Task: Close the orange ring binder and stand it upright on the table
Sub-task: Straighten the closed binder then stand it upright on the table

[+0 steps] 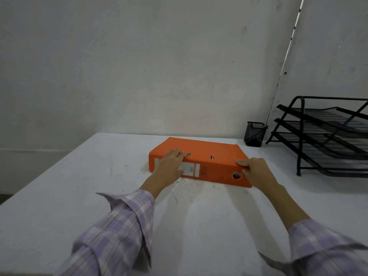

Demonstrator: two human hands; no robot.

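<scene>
The orange ring binder lies flat and closed on the white table, its spine with a white label and finger hole facing me. My left hand rests over the spine's left end, fingers on the top cover and thumb on the label. My right hand grips the spine's right end, fingers curled over the top edge beside the finger hole.
A black mesh pen holder stands behind the binder's right corner near the wall. A black three-tier wire paper tray occupies the table's right side. The table's left edge runs diagonally at the left.
</scene>
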